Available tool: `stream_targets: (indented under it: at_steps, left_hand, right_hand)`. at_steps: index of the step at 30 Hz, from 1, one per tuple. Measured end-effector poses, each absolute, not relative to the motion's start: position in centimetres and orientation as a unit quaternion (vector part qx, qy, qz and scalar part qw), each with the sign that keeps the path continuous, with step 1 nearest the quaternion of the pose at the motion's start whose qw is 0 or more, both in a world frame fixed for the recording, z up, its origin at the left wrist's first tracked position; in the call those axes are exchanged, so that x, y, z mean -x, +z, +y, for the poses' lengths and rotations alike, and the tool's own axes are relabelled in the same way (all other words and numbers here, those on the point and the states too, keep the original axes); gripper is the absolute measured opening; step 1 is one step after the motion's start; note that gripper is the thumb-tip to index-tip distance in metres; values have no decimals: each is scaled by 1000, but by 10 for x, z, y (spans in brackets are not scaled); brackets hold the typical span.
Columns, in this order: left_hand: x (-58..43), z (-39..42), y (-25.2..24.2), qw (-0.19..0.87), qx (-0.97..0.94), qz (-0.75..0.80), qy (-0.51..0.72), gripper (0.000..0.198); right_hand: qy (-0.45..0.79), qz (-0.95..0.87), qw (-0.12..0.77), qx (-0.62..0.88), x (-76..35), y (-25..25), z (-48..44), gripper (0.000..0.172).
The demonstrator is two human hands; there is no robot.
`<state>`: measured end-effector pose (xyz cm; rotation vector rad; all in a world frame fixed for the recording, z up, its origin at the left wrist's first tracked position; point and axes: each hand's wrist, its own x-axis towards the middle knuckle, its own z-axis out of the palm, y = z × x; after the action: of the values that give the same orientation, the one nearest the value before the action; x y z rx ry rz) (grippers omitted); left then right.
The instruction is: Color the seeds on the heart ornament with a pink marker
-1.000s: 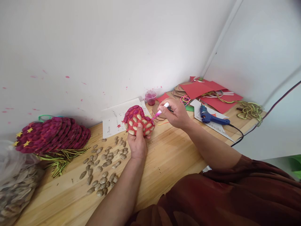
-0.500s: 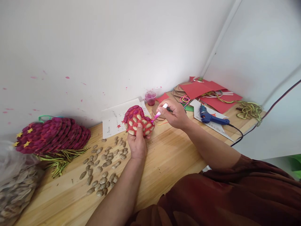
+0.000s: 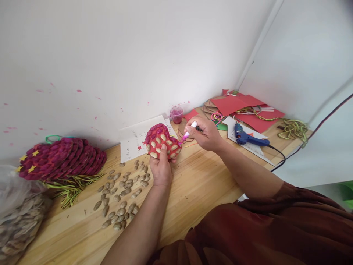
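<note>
A red card shape covered with peanuts (image 3: 158, 141) is held up over the wooden table by my left hand (image 3: 162, 170), thumb across its front. Magenta paint coats the peanuts along its top and upper right edge; those lower down are bare tan. My right hand (image 3: 204, 133) is closed around a white-handled paintbrush (image 3: 190, 129). The brush's magenta-stained tip touches the shape's right edge or is very close to it. Behind them, a clear plastic cup of magenta paint (image 3: 177, 115) stands against the wall.
Loose peanuts (image 3: 121, 211) are scattered left of my forearm. Finished-looking magenta peanut pieces (image 3: 68, 158) are stacked at left, beside a plastic bag of peanuts (image 3: 20, 224). A blue glue gun (image 3: 249, 138), red paper (image 3: 234, 106) and tangled cord (image 3: 292, 130) lie at right. Written paper (image 3: 131, 141) lies behind.
The brush tip has shifted very slightly right along the shape's edge. My left hand and the peanut-covered shape have stayed in place.
</note>
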<state>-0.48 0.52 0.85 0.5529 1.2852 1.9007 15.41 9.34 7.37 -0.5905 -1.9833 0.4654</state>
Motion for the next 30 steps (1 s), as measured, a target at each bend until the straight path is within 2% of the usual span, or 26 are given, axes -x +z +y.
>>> stream_targets:
  at_steps: [15, 30]
  left_hand:
    - [4, 5, 12, 391, -201, 504, 744, 57]
    - [6, 7, 10, 392, -179, 508, 746, 60]
  right_hand:
    - [183, -824, 483, 233, -154, 76, 92, 38]
    - [196, -830, 481, 203, -155, 76, 92, 32]
